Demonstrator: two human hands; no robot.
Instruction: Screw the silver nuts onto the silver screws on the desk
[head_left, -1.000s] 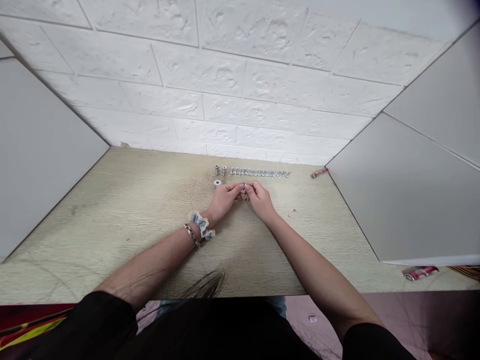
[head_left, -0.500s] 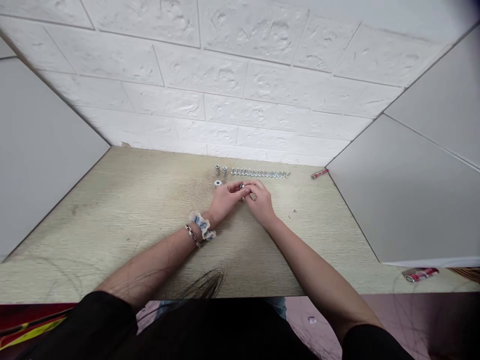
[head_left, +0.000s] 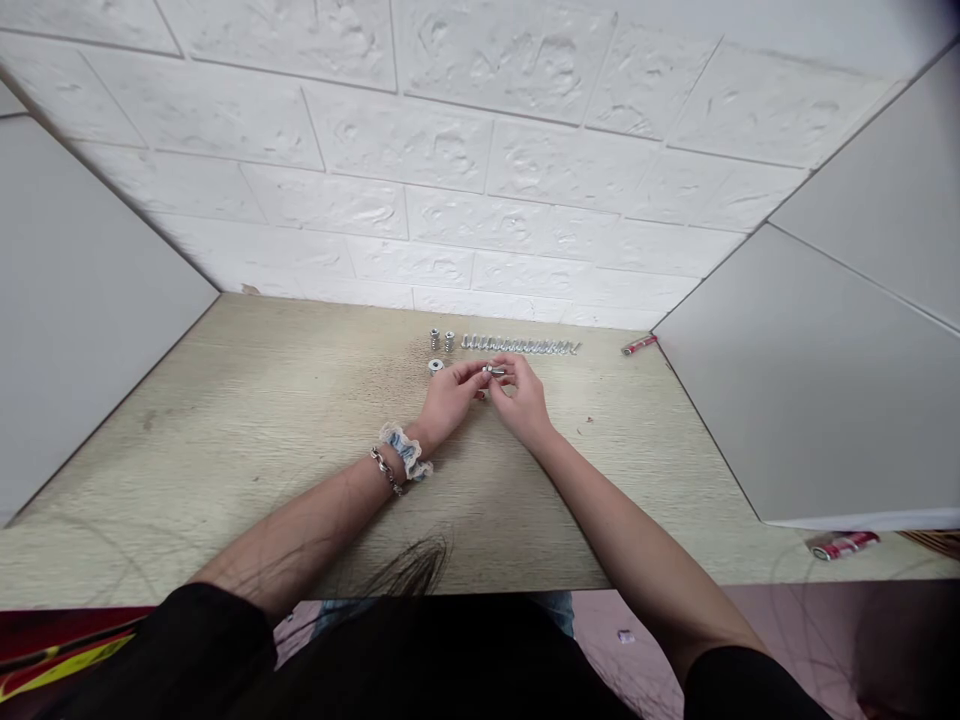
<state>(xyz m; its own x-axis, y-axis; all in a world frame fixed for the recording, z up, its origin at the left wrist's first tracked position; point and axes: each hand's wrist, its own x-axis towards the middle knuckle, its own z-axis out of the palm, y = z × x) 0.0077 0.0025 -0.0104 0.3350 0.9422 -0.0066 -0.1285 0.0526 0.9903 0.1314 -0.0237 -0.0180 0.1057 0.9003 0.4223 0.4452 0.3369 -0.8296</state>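
Note:
Between the fingertips of both hands, just above the table, is a small silver bolt (head_left: 493, 371), lying about sideways with its head toward the left. My left hand (head_left: 448, 398) is closed in a pinch at the head end. My right hand (head_left: 523, 398) has its thumb and fingers closed around the other end, hiding part of it. Left of my left hand stands a silver piece with a wide round top and a dark centre hole (head_left: 436, 367). Behind the hands lies a row of several small silver bolts (head_left: 517, 346), with two thicker threaded metal pieces (head_left: 442, 341) at its left end.
The light wooden table (head_left: 285, 430) runs back to a white brick-patterned wall (head_left: 450, 215). Grey panels (head_left: 82, 290) close off both sides. A red battery-like cylinder (head_left: 639, 345) lies at the back right, another red cylinder (head_left: 846, 546) near the front right edge. Small crumbs lie right of the hands.
The bolt has been turned between my fingers and now shows lengthwise, pointing right. My right fingers have opened slightly around it. The row of bolts has not moved.

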